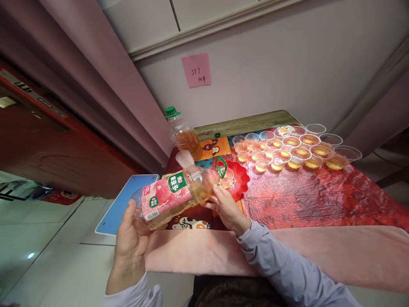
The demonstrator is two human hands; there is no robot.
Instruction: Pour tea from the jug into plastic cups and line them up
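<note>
My left hand grips the base of a large pink-labelled bottle of amber drink. The bottle lies almost level, its open neck with a green ring handle pointing right over a small clear cup. That cup stands in a red scalloped dish. My right hand is closed under the bottle's shoulder, just in front of the dish, supporting it. An empty clear cup sits behind the bottle.
A second bottle with a green cap stands at the table's back left. Several filled clear cups stand in rows at the back right on the red cloth. A blue board leans left of the table. A pink note hangs on the wall.
</note>
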